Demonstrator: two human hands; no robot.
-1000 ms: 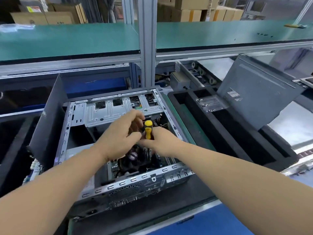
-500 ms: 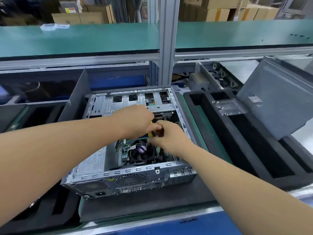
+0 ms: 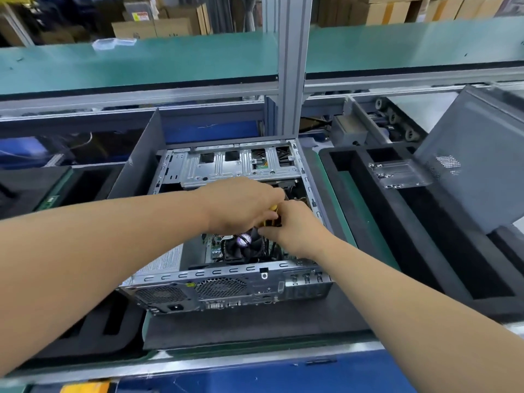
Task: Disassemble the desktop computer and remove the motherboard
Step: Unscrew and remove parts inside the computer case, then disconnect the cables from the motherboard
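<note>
**Both hands deep in the open PC case, yellow screwdriver in the middle**

So from where I'm standing, the desktop case (image 3: 226,282) is lying flat on a dark mat (image 3: 255,327) with its side off and the rear panel facing the person. You can see the power socket and fan grilles along that near edge. Inside, the motherboard (image 3: 217,249) is sitting in the bottom of the case, mostly hidden, with the black CPU fan (image 3: 243,245) on top of it. The silver drive cage (image 3: 232,165) spans the far end of the case.

Both hands are over the middle of the case, right above the fan. The left hand (image 3: 241,205) is curled around the top of a yellow screwdriver (image 3: 273,215), only a sliver of the handle peeking out. The right hand (image 3: 295,228) is touching it, fingers pinched in around the lower part of the same handle. Can't see the tip or what it's sitting on, the hands cover that.

Off to the right there's a black foam tray (image 3: 425,265) with a small metal bracket (image 3: 399,174) resting on its far end, and a grey side panel (image 3: 479,154) leaning tilted in that tray. Another dark panel (image 3: 136,165) stands up against the case's left side. Green shelf (image 3: 141,61) runs across the back, cardboard boxes (image 3: 158,26) behind it.
</note>
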